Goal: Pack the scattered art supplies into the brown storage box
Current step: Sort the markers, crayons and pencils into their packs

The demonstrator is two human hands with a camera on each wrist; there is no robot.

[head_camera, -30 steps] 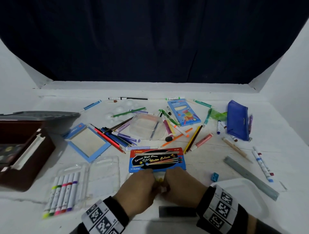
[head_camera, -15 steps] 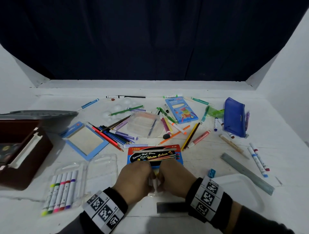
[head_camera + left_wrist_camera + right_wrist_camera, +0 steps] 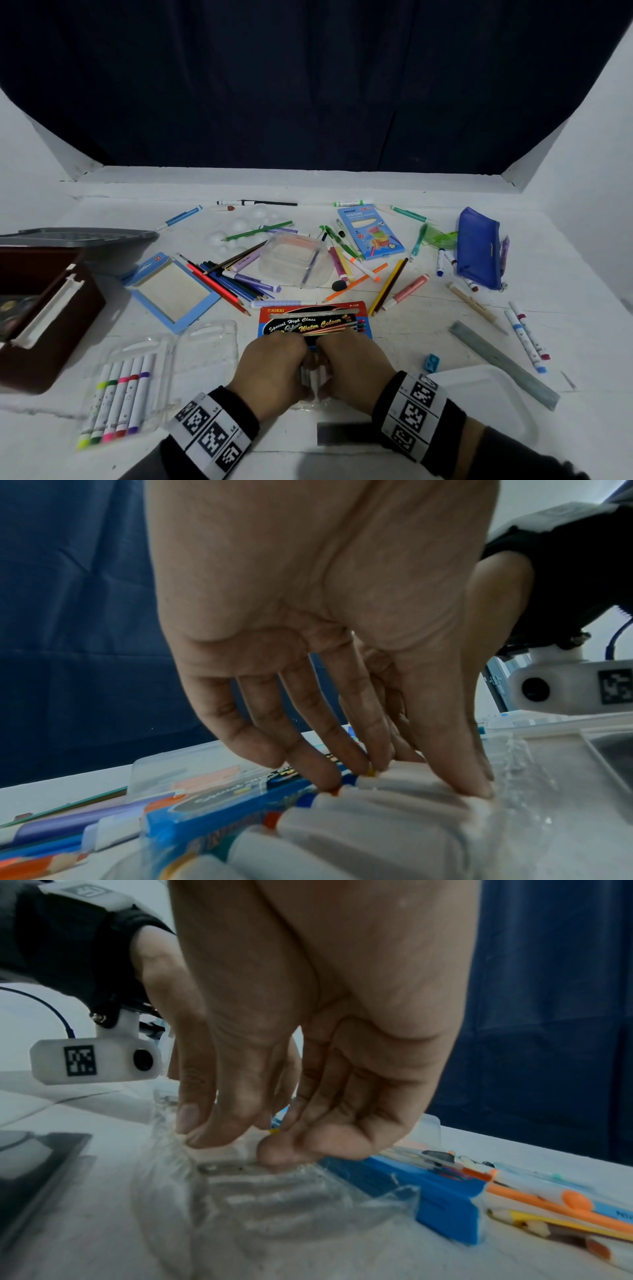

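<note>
At the table's near edge, both hands together | left hand [image 3: 270, 368] and right hand [image 3: 356, 368] pinched the watercolour pen pack [image 3: 313, 322] at its clear blister end | light, crinkly, slippery; likely best held by the stiff card | hands sat slightly closer to the card than before | brown storage box [image 3: 44, 318] far left, open.

Both hands [image 3: 317, 370] together on water colour pen pack [image 3: 313, 323], brown storage box [image 3: 37, 318] left
</note>
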